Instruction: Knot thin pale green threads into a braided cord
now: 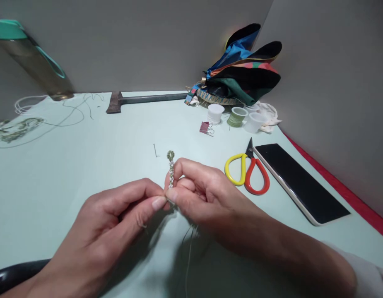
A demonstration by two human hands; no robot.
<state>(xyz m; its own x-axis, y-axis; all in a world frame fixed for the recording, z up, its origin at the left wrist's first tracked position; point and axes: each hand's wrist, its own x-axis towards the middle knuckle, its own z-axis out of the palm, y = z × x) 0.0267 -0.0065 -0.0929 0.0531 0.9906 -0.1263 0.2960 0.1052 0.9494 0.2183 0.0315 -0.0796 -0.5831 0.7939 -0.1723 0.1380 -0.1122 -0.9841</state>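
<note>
Head view: beaded strand (171,169) pointing upward

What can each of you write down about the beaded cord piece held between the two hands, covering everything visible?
The beaded cord piece is a short, narrow strand standing nearly upright. At its top sits a small olive-green knotted loop. Below that, a column of small pale, shiny beads runs downward; their exact material and number cannot be told. Its lower end disappears where the fingertips of the left hand and right hand meet. A thin pale thread hangs beneath the hands.
</note>
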